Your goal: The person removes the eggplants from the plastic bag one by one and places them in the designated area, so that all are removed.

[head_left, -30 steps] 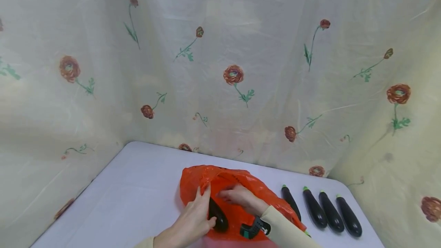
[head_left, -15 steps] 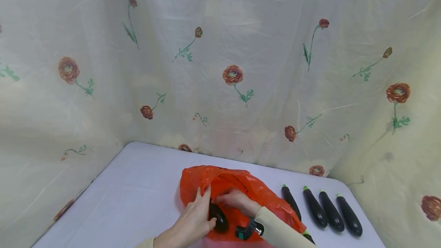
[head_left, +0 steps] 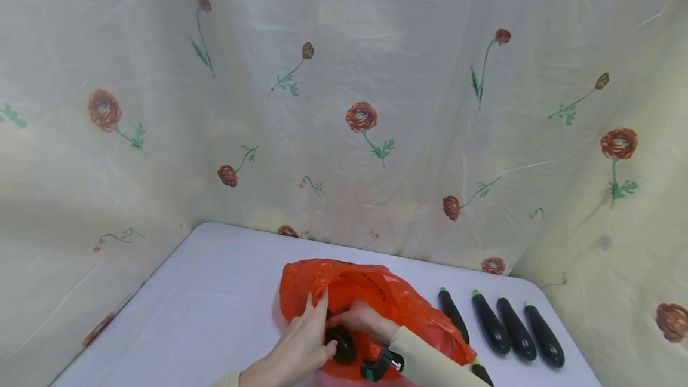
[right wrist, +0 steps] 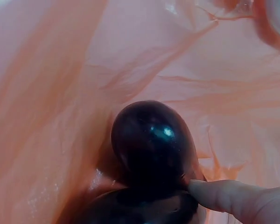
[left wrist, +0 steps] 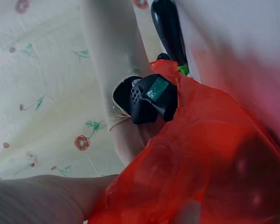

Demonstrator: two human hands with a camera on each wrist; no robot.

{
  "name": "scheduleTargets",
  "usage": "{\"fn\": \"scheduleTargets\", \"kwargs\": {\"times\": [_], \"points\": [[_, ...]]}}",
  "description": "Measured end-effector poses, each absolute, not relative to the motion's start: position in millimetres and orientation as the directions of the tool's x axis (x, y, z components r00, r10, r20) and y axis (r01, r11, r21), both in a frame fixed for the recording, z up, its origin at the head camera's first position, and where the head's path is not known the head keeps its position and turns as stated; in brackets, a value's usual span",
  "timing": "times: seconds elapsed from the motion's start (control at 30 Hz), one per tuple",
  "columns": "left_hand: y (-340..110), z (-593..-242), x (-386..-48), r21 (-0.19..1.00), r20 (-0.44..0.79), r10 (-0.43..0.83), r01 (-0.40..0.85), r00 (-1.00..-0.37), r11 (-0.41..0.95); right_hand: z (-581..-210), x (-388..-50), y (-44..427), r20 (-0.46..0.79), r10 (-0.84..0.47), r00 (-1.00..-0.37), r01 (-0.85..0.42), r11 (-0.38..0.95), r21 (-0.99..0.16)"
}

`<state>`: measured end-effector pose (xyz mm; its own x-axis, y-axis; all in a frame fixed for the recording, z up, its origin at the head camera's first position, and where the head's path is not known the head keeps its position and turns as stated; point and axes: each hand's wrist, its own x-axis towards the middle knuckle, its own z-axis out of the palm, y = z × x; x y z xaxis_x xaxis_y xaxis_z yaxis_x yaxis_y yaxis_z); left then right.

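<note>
A crinkled red plastic bag (head_left: 398, 291) lies on its side with its mouth towards me. My left hand (head_left: 301, 342) grips the bag's upper rim at the left. Inside the mouth, a dark eggplant (head_left: 341, 345) shows its rounded end beside the left thumb. My right hand (head_left: 362, 320) is within the bag and touches that eggplant's upper part. In the right wrist view, one straight finger (right wrist: 224, 198) meets an eggplant (right wrist: 151, 142) where it lies against a second eggplant (right wrist: 140, 207). The right hand's other fingers are hidden there.
Right of the bag, several eggplants (head_left: 491, 326) lie in a row on the white table (head_left: 236, 273). Another eggplant (head_left: 481, 370) is partly hidden by the right sleeve. Behind the table hangs a flowered curtain (head_left: 333, 196).
My right hand has moved left and slightly down inside the bag, from beside the eggplant to touching it, and covers more of it. The left hand keeps its hold on the rim.
</note>
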<state>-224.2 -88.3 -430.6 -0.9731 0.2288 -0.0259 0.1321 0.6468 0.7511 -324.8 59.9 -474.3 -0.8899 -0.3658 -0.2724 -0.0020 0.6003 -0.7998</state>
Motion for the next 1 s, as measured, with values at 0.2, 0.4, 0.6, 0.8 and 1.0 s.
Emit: {"fn": "scheduleTargets", "kwargs": {"times": [0.2, 0.4, 0.6, 0.8, 1.0], "points": [[-89, -433, -223, 0.740, 0.019, 0.236, 0.172, -0.972, 0.650, -474, -323, 61, -0.285, -0.368, -0.885, 0.016, 0.587, -0.809], [-90, -434, -223, 0.722, 0.047, 0.243, 0.201, -0.969, 0.662, -468, -322, 66, -0.339, -0.348, -0.874, 0.087, 0.575, -0.814], [-89, -432, -223, 0.731, 0.048, 0.230, 0.191, -0.972, 0.655, -460, -324, 74, -0.364, -0.358, -0.860, 0.125, 0.543, -0.830], [-88, -432, -222, 0.715, 0.062, 0.214, 0.193, -0.975, 0.671, -454, -321, 83, -0.388, -0.374, -0.842, 0.158, 0.518, -0.841], [-88, -431, -224, 0.760, -0.012, 0.201, 0.122, -0.980, 0.639, -446, -318, 96, -0.402, -0.382, -0.832, 0.191, 0.484, -0.854]]}}
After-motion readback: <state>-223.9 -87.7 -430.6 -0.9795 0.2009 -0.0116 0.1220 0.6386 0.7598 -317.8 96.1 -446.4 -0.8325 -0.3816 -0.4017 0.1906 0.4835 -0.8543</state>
